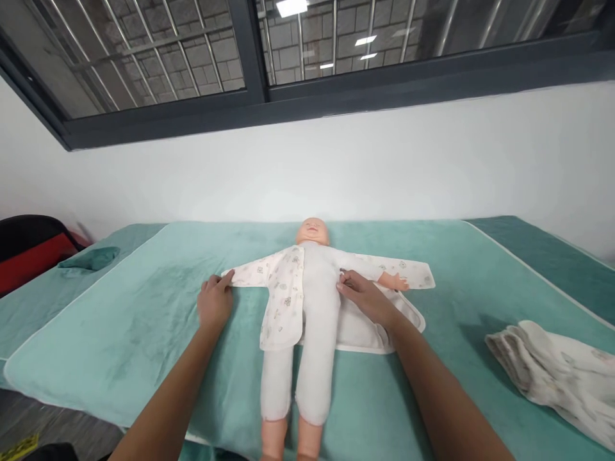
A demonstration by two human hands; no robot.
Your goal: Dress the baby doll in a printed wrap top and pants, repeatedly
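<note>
A baby doll (321,307) lies on its back, head toward the wall, its trunk and legs white. A white printed baby shirt (283,307) is spread open under it. The left-side front panel lies over the trunk, and that sleeve covers the doll's arm. On the right side the doll's bare hand (394,282) rests over the flat sleeve, and the other panel lies folded out. My left hand (214,299) pinches the left sleeve's cuff. Beside the doll's trunk is my right hand (368,296), its thumb and forefinger slightly apart; its other fingers are partly hidden.
A light green padded cover (144,307) lies over the table. At the right edge sits a folded white printed cloth (557,371). A red and black object (38,256) stands at far left. Behind the table rise a white wall (307,173) and a barred window (192,57).
</note>
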